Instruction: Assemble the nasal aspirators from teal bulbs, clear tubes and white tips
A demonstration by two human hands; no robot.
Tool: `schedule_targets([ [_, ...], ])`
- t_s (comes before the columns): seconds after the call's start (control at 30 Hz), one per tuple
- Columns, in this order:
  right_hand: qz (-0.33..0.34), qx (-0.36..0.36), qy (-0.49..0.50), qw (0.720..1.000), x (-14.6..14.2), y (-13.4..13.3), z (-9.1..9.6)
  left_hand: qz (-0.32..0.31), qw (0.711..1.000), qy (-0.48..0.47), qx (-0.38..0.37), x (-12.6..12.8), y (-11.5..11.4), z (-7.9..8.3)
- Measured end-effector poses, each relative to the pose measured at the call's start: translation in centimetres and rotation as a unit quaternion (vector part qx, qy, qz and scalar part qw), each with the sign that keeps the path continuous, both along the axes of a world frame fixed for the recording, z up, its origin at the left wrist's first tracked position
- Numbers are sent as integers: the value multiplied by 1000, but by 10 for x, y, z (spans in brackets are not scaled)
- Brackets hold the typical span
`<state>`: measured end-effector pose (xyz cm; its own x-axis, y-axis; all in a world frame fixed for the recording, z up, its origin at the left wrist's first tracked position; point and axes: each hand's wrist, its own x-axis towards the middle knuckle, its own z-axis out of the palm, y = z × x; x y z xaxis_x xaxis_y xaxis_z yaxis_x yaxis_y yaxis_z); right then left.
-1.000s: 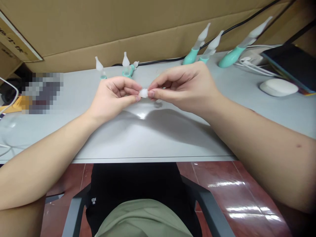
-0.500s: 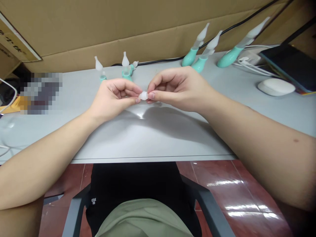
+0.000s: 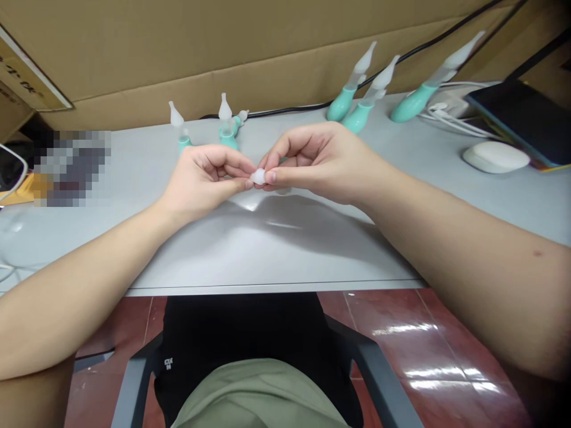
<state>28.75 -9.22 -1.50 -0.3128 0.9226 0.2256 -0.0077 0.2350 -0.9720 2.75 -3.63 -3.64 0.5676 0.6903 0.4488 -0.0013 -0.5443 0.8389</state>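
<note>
A small translucent white silicone tip (image 3: pixel 258 176) is pinched between my two hands, just above the table. My left hand (image 3: pixel 200 177) grips its left end with thumb and fingertips. My right hand (image 3: pixel 328 163) holds the right end the same way, its other fingers curled; the fingers cover part of the tip. Behind my left hand stand a teal nasal aspirator (image 3: pixel 184 141) with a white nozzle and a second aspirator (image 3: pixel 229 138). Beyond my right hand, three more lean at the back, among them a teal aspirator (image 3: pixel 342 104).
A grey table (image 3: pixel 276 261) lies under my hands, with cardboard (image 3: pixel 178 53) along its back. At the right are a white mouse (image 3: pixel 496 157), white cables and a dark flat device (image 3: pixel 517 119). A black cable (image 3: pixel 289 110) runs along the back edge. Chair armrests (image 3: pixel 377 368) flank my lap.
My right hand has shifted slightly left, its fingertips closer to my left hand's around the tip. Both hands keep their pinch; the aspirators stay in place.
</note>
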Motion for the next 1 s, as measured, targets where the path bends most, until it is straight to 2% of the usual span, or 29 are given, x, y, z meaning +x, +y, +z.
schedule_targets([
  [0.2, 10, -4, 5, 1000, -1, 0, 0, -8, 999, -32, -26, 1, -3, 2],
  [0.5, 31, -50, 66, 996, -2, 5, -6, 4, 1000, -16, -1, 0, -4, 5],
  [0.77, 41, -73, 86, 993, -3, 4, -9, -47, 994, -81, 50, -1, 2, 1],
  [1.0, 5, -10, 45, 999, -9, 1, -1, -8, 994, -59, 90, -6, 13, -1],
])
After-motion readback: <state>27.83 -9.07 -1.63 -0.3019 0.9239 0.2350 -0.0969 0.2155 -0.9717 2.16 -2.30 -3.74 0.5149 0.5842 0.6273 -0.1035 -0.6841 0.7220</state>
